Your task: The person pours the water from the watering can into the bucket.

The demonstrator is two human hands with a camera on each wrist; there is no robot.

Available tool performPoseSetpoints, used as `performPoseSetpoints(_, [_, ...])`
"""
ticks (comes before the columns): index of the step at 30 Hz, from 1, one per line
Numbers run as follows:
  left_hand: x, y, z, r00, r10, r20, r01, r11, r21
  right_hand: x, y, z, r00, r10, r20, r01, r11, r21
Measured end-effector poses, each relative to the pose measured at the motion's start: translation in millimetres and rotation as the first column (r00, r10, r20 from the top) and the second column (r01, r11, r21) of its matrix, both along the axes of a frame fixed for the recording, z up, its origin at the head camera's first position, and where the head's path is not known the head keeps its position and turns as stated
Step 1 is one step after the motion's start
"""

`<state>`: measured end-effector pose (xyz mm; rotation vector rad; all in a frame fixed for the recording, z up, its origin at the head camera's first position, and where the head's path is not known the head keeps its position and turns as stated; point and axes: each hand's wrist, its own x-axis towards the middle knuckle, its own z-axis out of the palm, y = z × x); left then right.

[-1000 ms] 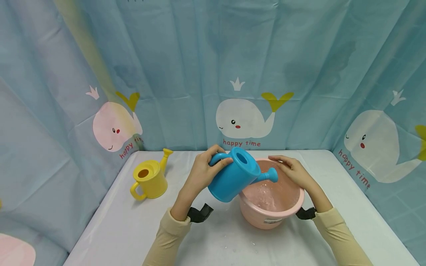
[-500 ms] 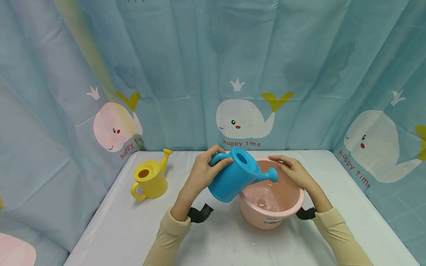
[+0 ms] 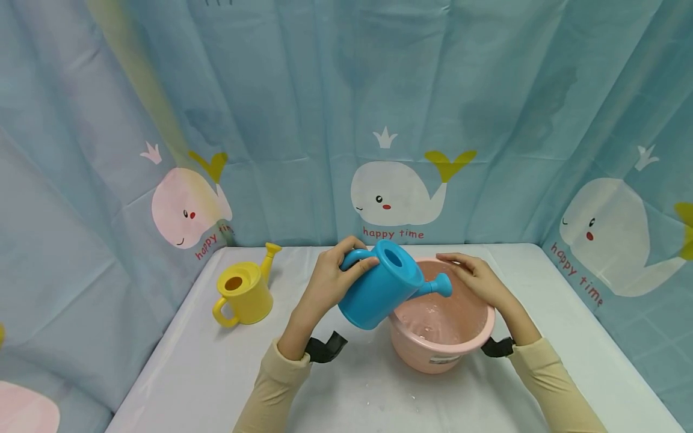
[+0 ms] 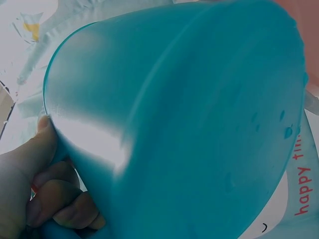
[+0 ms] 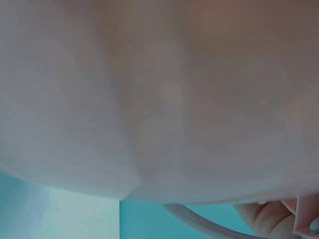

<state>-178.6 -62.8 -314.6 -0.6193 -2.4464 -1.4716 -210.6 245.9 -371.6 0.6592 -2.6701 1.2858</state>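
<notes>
In the head view, a blue watering can (image 3: 381, 285) hangs tilted, its spout head (image 3: 443, 284) over a pink basin (image 3: 428, 358). My left hand (image 3: 331, 273) grips the can's handle, fingers curled round it. The left wrist view shows the can's blue body (image 4: 164, 109) large, with water drops near its base and the thumb against its side. Rippling water (image 3: 430, 322) lies in the basin. My right hand (image 3: 479, 279) holds the basin's far right rim; in the right wrist view, the basin wall (image 5: 159, 109) covers most of the hand, leaving fingers (image 5: 271, 219) at the lower right.
A yellow watering can (image 3: 249, 297) stands upright at the left of the white table (image 3: 216, 385), spout pointing away. Small water drops dot the table in front of the basin. A blue curtain (image 3: 303, 120) with printed whales hangs behind and along both sides.
Both hands, the blue watering can and the basin hold their places. Only the ripples on the water in the basin differ.
</notes>
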Motion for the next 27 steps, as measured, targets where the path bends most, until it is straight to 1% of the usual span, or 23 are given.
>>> performPoseSetpoints(10, [0.0, 0.6, 0.6, 1.000, -0.010, -0.004, 0.010, 1.000, -0.010, 1.2, -1, 1.6, 1.000, -0.011, 0.002, 0.011, 1.000, 0.012])
performPoseSetpoints(15, [0.3, 1.4, 1.5, 1.000, -0.013, -0.007, 0.012, 0.999, -0.030, 0.2, 0, -0.1, 1.000, 0.001, 0.001, -0.001, 1.000, -0.004])
performPoseSetpoints(18, [1.3, 1.8, 2.5, 1.000, -0.016, -0.009, 0.016, 0.999, -0.034, -4.5, 3, -7.1, 1.000, 0.012, 0.004, -0.012, 1.000, -0.023])
performPoseSetpoints(23, [2.0, 2.5, 3.7, 0.999, -0.029, -0.013, 0.029, 0.999, -0.035, -16.1, 12, -23.5, 1.000, 0.006, 0.007, -0.006, 1.000, -0.020])
performPoseSetpoints(27, [1.1, 3.2, 4.2, 0.999, -0.035, -0.014, 0.035, 0.998, -0.046, -19.2, 16, -27.7, 1.000, 0.009, 0.010, -0.009, 1.000, -0.024])
